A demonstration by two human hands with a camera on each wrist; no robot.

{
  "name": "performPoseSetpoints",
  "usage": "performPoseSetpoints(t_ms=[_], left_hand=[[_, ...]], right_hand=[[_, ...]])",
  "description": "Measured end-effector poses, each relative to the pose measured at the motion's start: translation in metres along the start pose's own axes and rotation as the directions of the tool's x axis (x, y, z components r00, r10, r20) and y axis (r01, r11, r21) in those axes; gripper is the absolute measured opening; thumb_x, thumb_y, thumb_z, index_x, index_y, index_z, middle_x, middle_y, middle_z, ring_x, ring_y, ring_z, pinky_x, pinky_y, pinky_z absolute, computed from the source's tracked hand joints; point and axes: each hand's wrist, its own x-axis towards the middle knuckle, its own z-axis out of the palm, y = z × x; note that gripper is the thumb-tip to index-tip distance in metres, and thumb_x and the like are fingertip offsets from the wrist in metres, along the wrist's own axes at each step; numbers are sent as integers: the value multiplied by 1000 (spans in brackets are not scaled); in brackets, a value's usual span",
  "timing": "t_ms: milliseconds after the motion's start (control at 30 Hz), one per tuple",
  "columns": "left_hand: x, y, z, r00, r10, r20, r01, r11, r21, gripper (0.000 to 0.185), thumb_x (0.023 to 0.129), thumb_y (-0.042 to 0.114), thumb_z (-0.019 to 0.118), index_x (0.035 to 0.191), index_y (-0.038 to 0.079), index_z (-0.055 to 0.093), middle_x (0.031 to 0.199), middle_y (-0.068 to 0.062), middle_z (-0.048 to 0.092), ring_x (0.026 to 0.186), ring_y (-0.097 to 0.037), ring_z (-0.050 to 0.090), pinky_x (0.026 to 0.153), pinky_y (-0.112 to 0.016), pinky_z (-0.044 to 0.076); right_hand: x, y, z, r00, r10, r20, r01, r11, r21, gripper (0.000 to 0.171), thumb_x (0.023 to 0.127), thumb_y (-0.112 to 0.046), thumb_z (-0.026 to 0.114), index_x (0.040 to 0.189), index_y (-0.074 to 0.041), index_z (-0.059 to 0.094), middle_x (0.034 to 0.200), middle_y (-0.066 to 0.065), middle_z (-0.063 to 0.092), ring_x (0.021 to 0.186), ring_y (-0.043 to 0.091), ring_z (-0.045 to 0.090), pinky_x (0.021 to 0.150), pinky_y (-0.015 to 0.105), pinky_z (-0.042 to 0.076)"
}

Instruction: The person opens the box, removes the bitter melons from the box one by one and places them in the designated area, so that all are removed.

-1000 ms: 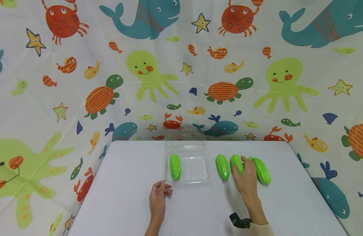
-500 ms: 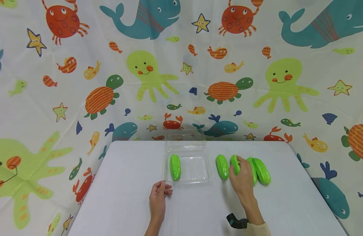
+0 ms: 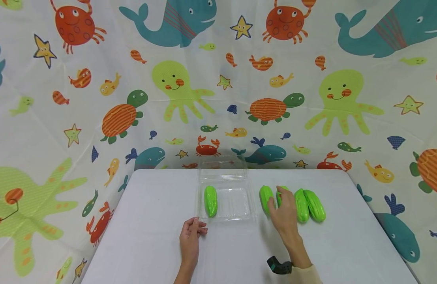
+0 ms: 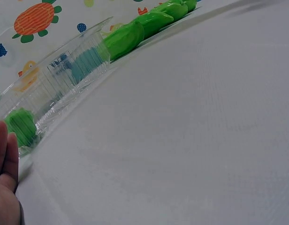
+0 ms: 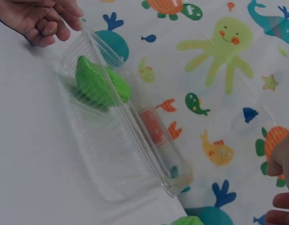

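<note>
Now right hand (image 3: 283, 216) gripping green toy (image 3: 281, 196), long axis pointing away

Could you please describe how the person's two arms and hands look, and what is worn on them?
Both hands are bare: no gloves, rings or markings show. The right hand leads to a wrist with a small black and teal device strapped on it, beside a pale cream sleeve cuff. The left hand has a bare forearm; no sleeve or device shows there.
</note>
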Motion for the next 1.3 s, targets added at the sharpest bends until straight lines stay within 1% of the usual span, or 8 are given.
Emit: performPoseSetpoints(t_ms=[267,433,600,700,867,1067,1233,1300], left_hand=[[0,2,0,1000,-25,1,25,1000,9,33,104,29,55,119,-1,56,87,-3,69,72,-12,69,72,-24,60],[-1,4,1,1000,-21,-8,22,999,25,33,104,28,55,118,-1,57,87,-4,69,71,-12,69,73,-23,60],[-1,3,1,1000,-18,-13,19,1000,17,34,105,28,54,119,-3,56,87,-6,69,71,-12,69,73,-23,60],[-1,2,1,1000,-23,-11,23,1000,1,33,104,27,55,118,-3,57,87,-5,69,71,-12,69,73,-24,61],[-1,2,1,1000,-22,-8,22,1000,2,35,104,28,55,119,-4,56,86,-3,69,71,-12,69,73,-24,60],[-1,2,1,1000,-19,-3,19,1000,-6,37,104,27,55,120,-6,55,88,-6,69,71,-11,68,73,-23,60],[-1,0,1,1000,2,2,-2,1000,-14,37,104,27,55,120,-7,55,85,-3,69,70,-11,69,72,-23,61],[-1,0,1,1000,12,2,-12,1000,-12,38,104,26,55,120,-8,54,85,-4,69,70,-11,69,72,-23,61]], right_hand=[[-2,-6,9,999,-45,23,45,999,-15,40,83,-1,70,120,10,61,113,26,65,96,39,64,79,48,56],[-3,-14,17,997,-72,34,72,997,-5,41,81,0,71,120,9,62,111,24,65,95,35,63,77,46,57],[-4,-23,25,993,-111,42,110,994,10,41,81,-2,72,119,8,62,111,23,66,97,34,63,81,45,57],[-5,-29,30,992,-116,58,115,993,16,42,81,-3,73,121,6,62,113,23,65,98,33,63,84,45,57],[-7,-39,39,988,-124,88,122,992,25,43,82,-6,73,122,6,61,114,21,65,97,31,64,82,43,59],[-10,-47,47,984,-103,148,98,994,41,44,84,-8,73,124,4,61,116,19,64,100,30,64,84,41,59],[-12,-52,53,982,-131,137,129,991,23,43,82,-9,75,121,4,62,113,18,66,100,30,65,86,41,59],[-14,-54,55,981,-136,138,136,991,9,43,82,-10,76,121,3,63,113,17,67,103,30,65,88,42,59]])
